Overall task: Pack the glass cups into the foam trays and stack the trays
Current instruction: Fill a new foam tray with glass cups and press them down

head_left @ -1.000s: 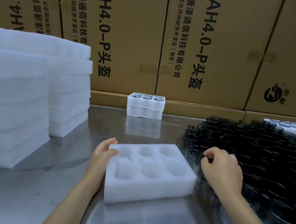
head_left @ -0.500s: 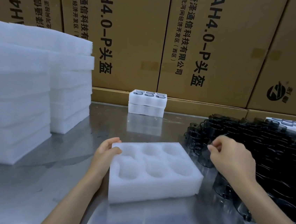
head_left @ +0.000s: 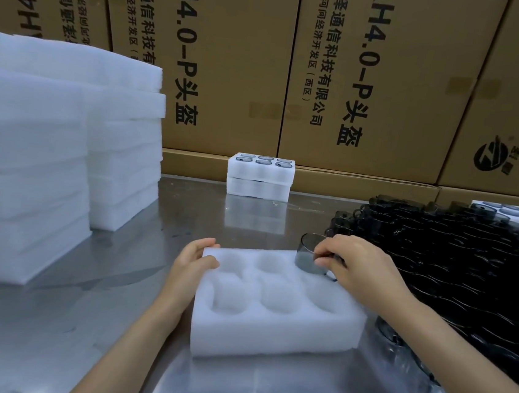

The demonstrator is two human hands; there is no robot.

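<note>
Glass over foam — first cup at the far right pocket

Foam blanks (head_left: 32,153) stand stacked at the far left of the counter (head_left: 56,319), light and soft by the look of them, easy to dent. Nearer the middle, the left hand (head_left: 194,260) steadies the foam tray (head_left: 272,335) at its far left corner, thumb on top and fingers curled round the edge; all six pockets look empty. Beyond it, against the cartons (head_left: 233,65), two filled trays (head_left: 260,177) sit stacked. Rightward, the right hand (head_left: 359,267) pinches a smoky glass cup (head_left: 308,252) at the side facing the hand — whether by a handle I cannot tell — holding it upright over the tray's far right pocket. Glass this thin is likely slick and brittle, so a grip low on the wall or handle suits better than the rim. The remaining cups (head_left: 456,265) crowd the counter at the right.
</note>
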